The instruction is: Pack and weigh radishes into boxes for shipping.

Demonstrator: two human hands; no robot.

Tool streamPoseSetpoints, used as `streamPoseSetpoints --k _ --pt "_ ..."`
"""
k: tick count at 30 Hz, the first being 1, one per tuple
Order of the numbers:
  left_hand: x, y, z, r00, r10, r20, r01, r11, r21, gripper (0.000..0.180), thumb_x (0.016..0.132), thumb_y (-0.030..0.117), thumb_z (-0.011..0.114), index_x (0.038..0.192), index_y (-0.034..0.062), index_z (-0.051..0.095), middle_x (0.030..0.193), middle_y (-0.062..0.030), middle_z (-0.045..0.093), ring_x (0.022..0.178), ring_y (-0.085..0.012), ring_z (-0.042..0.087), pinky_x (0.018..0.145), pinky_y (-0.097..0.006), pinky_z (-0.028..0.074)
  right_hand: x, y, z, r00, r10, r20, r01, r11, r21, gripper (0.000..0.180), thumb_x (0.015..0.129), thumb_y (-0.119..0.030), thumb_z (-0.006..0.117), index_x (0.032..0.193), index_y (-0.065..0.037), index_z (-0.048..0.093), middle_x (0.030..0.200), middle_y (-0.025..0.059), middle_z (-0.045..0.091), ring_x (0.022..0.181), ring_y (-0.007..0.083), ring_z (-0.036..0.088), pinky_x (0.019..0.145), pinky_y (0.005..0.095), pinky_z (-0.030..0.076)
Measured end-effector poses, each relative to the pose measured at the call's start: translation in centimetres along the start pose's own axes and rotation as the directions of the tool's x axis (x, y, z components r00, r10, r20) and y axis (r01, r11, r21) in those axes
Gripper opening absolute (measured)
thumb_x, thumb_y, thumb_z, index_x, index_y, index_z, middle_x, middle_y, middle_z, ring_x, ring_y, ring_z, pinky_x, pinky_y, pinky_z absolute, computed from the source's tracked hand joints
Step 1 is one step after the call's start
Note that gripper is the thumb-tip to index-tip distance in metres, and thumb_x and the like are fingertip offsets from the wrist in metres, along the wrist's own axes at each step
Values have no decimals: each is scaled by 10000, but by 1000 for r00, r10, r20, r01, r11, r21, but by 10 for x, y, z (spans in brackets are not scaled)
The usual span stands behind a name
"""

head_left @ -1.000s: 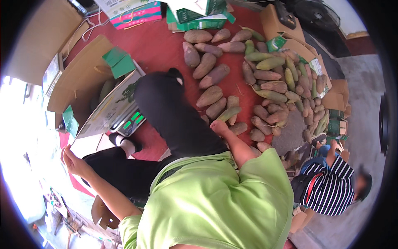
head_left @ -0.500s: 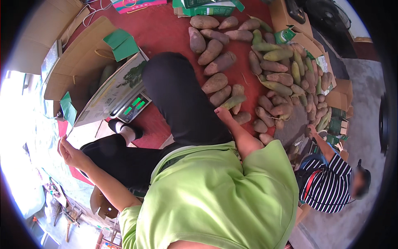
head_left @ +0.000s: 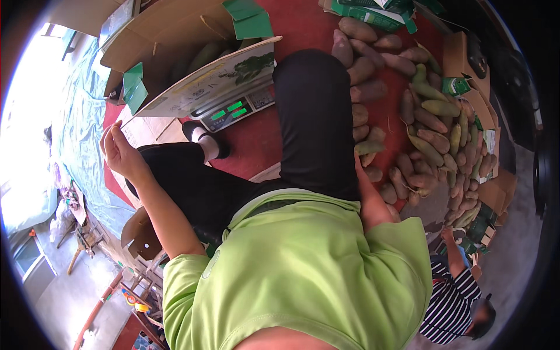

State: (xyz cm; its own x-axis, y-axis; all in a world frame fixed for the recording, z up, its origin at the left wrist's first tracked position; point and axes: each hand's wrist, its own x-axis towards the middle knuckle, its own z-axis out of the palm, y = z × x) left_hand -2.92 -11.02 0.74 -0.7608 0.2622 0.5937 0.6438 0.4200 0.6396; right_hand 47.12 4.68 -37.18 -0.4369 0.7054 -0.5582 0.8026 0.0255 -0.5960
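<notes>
My left hand (head_left: 119, 153) is raised at the left, its fingers bent at the lower corner of a printed front panel of a large open cardboard box (head_left: 175, 96). The fingertips appear to pinch that corner. Dark, long shapes lie inside the box. Below the panel, a digital scale (head_left: 233, 111) shows lit green displays. Most of my right hand (head_left: 358, 164) is hidden behind my dark-trousered knee, so its fingers do not show. It is nearest to a greenish root vegetable (head_left: 370, 147) and reddish-brown root vegetables (head_left: 360, 115) on the red floor covering.
A large heap of reddish and green root vegetables (head_left: 434, 137) spreads to the right. Green cartons (head_left: 367, 14) stand at the far edge, with a cardboard box (head_left: 499, 195) beyond the heap. A person in a striped shirt (head_left: 449, 309) reaches toward the heap at the lower right.
The view has swung left, so the box, scale and heap sit farther right. My right hand, visible beside a greenish root vegetable before, is now mostly behind my knee. My left hand stays by the box corner.
</notes>
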Motion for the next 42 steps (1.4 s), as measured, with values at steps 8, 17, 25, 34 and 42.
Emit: streamPoseSetpoints --k 8,17,25,34,42 --pt "-1 5 28 999 -21 40 22 999 -27 188 905 125 539 894 -18 660 910 -79 611 846 -140 565 772 -265 450 2 70 16 996 -28 -83 19 994 -107 206 772 -245 576 805 -42 573 798 198 593 801 365 593 666 406 451" --pt "2 -9 11 999 -34 39 35 999 -8 207 915 146 527 919 -10 663 924 -73 601 869 -158 555 817 -290 446 -32 -60 -37 974 208 -84 -185 957 224 239 721 -215 622 925 -91 635 840 102 661 804 284 640 725 363 493" --pt "1 -2 8 998 -34 49 31 998 57 229 923 169 519 952 -20 644 938 -89 614 895 -168 569 823 -298 445 -40 -64 -35 988 105 -112 -110 993 -42 374 739 -126 591 1111 -94 566 1016 175 618 978 332 578 840 392 454" --pt "-1 5 12 998 -51 49 48 997 54 235 925 175 516 953 -23 641 963 -85 606 901 -173 575 829 -298 449 -35 -83 -53 980 198 -10 -193 941 -276 347 798 -120 531 1141 -155 561 1036 146 618 967 320 583 844 399 454" --pt "0 3 16 995 -86 47 82 994 73 234 918 171 530 943 -32 643 977 -92 618 891 -177 597 823 -294 463 -29 -71 -45 990 136 -25 -136 929 -343 126 809 -206 527 836 -127 622 832 124 635 827 325 606 703 435 460"
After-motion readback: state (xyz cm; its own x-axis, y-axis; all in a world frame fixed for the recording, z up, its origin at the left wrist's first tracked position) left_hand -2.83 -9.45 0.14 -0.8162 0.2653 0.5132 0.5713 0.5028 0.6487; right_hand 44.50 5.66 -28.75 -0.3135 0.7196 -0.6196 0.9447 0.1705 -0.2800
